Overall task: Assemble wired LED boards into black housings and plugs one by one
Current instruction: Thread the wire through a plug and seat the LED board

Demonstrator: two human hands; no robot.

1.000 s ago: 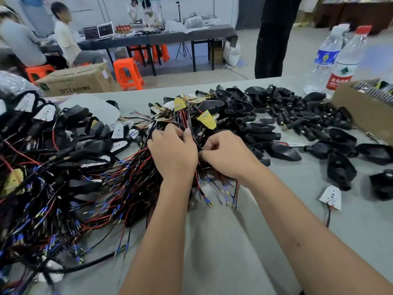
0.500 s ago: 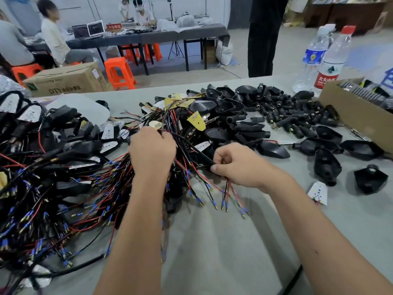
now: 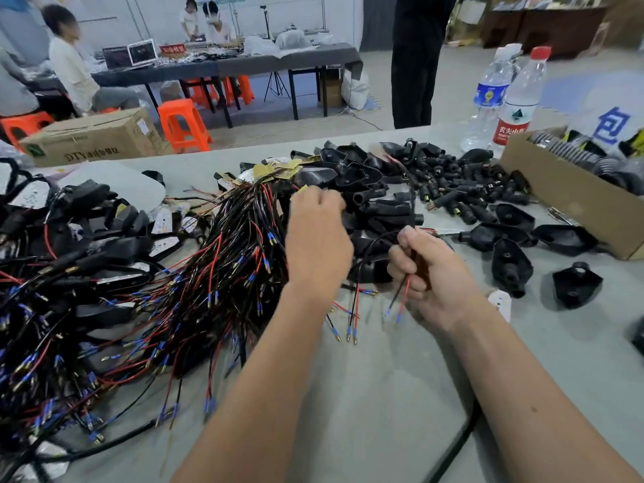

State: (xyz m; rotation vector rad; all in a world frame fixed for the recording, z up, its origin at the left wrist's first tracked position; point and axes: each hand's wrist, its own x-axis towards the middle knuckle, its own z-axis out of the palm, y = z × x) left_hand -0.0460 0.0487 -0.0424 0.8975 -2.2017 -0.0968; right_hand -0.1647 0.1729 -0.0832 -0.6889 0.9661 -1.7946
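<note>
- Currently right hand (image 3: 430, 277) grip curled round a red-and-black wire pair (image 3: 400, 299), just above the desk (image 3: 400, 395).
- Left hand (image 3: 319, 238) grip curled at the wire bundle (image 3: 216, 273); hold unclear.
- Black housings (image 3: 512, 266) lie right.

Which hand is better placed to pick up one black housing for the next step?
Probably the left hand: it hovers by the housings, seemingly empty, though blurred. The right hand already pinches a wire pair.

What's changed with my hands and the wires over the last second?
The hands have parted: the right hand has drawn a red and black wire pair out toward the right, while the left hand holds back the wire bundle. The black housings lie unmoved.
</note>
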